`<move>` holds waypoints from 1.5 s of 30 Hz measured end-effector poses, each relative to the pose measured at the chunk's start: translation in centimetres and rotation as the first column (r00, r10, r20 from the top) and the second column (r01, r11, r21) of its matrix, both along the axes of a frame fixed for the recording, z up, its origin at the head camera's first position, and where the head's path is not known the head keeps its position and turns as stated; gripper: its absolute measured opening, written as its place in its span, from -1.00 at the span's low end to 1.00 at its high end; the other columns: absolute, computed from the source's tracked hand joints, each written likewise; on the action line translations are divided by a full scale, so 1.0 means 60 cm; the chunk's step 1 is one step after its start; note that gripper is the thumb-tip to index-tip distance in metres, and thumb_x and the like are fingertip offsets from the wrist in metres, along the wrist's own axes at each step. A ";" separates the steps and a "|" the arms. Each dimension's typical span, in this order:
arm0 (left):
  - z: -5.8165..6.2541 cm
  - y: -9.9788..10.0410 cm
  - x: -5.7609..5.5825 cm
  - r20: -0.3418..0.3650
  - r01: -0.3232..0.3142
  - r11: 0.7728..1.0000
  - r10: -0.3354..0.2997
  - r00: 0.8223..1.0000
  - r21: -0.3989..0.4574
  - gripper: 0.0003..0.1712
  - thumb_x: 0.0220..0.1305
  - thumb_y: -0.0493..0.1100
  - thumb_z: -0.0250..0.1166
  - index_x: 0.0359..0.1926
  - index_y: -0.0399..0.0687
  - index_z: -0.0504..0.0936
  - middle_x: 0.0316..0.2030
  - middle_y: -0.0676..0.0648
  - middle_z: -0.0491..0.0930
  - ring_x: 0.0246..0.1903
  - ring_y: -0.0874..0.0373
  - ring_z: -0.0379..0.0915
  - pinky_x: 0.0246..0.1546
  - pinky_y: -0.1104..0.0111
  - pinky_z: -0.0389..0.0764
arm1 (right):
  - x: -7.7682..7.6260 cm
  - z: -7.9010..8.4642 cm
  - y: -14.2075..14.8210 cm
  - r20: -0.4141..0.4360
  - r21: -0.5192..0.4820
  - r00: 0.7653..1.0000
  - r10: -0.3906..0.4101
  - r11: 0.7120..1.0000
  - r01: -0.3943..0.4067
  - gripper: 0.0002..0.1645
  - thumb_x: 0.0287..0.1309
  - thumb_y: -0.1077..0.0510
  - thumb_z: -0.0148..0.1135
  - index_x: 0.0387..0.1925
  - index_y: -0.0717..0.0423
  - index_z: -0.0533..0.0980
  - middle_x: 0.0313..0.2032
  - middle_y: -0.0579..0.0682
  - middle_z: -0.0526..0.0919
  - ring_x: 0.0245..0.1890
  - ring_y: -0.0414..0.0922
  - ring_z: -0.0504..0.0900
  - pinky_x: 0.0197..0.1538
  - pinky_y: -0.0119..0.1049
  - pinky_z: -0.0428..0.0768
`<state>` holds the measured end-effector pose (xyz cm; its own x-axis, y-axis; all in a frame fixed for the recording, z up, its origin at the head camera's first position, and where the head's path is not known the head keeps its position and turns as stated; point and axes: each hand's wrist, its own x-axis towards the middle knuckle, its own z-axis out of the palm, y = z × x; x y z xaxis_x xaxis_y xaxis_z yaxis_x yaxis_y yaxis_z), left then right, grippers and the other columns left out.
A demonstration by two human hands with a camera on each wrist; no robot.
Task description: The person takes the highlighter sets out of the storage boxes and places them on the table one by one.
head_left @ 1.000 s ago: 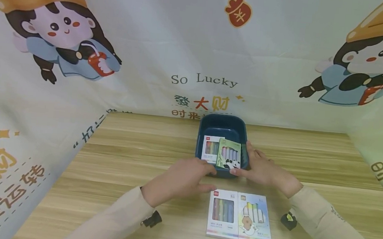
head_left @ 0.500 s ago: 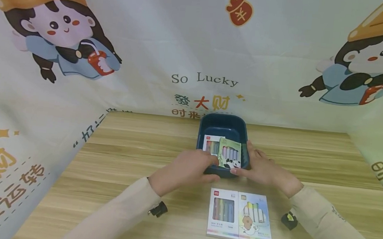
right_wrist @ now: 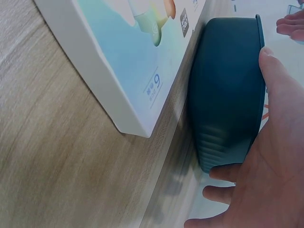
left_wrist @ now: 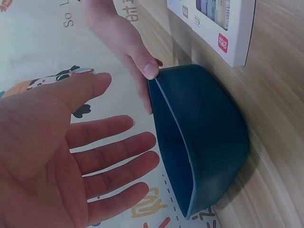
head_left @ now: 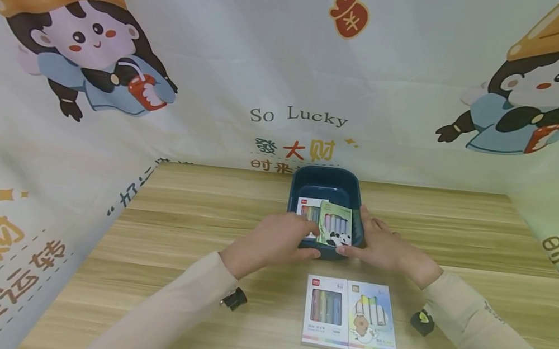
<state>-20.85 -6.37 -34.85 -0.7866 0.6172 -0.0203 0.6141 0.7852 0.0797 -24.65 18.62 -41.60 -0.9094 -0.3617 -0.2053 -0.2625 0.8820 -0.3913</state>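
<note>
A dark blue plastic bin (head_left: 326,180) stands by the back wall, holding a white marker box (head_left: 310,210) and a green marker box with a panda (head_left: 335,223). My left hand (head_left: 275,237) hovers over the bin's front left rim. In the left wrist view its fingers (left_wrist: 124,147) are spread and nearly straight, holding nothing. My right hand (head_left: 384,248) holds the bin's front right corner. In the right wrist view, its thumb (right_wrist: 270,61) is on the rim and its fingers are along the outside wall.
Nearer me, two more marker boxes lie side by side: a white one with a window (head_left: 327,313) and a pale blue one with cartoon animals (head_left: 373,320). Printed cloth (head_left: 239,69) bounds the wooden table (head_left: 195,206) at the back and sides.
My left hand has moved forward and slightly right, from the bin's front edge to over its left front part, covering some of the white box. The right hand and boxes have stayed put.
</note>
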 end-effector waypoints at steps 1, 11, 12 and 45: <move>0.000 0.000 -0.001 0.000 0.000 1.000 0.000 1.000 0.003 -0.50 0.28 0.22 0.29 0.10 0.05 0.65 -0.04 0.00 0.72 -0.12 0.14 0.64 -0.22 0.28 0.67 | 0.000 0.000 0.000 0.000 0.000 1.000 0.000 1.000 0.000 0.50 0.04 -0.68 -0.03 0.55 0.18 -0.42 0.52 0.38 -0.03 0.51 0.40 -0.03 0.34 0.54 0.03; 0.000 0.003 -0.021 0.028 0.003 1.000 -0.004 1.000 0.011 -0.53 0.31 0.14 0.29 0.13 0.02 0.63 0.00 0.00 0.71 -0.05 0.15 0.63 -0.06 0.24 0.67 | 0.000 0.001 -0.001 -0.002 0.003 1.000 0.004 1.000 -0.004 0.50 0.02 -0.70 -0.05 0.55 0.18 -0.41 0.52 0.38 -0.02 0.50 0.38 0.00 0.34 0.52 0.08; 0.000 0.004 -0.023 0.033 0.004 1.000 -0.004 0.999 0.013 -0.52 0.31 0.13 0.29 0.14 0.01 0.63 0.01 -0.01 0.71 -0.04 0.14 0.63 -0.03 0.24 0.67 | 0.000 0.001 -0.001 0.000 0.003 1.000 0.002 1.000 -0.002 0.50 0.03 -0.70 -0.04 0.55 0.18 -0.41 0.52 0.38 -0.02 0.50 0.38 0.00 0.34 0.51 0.08; -0.004 0.068 -0.112 0.149 0.004 0.995 0.011 0.989 -0.103 -0.45 0.34 0.11 0.27 0.28 0.08 0.49 0.20 0.01 0.57 0.20 0.14 0.48 0.27 0.18 0.50 | 0.002 0.002 0.001 0.015 -0.002 1.000 0.006 1.000 -0.006 0.51 0.02 -0.71 -0.06 0.55 0.15 -0.45 0.52 0.38 -0.05 0.50 0.40 -0.03 0.34 0.49 0.13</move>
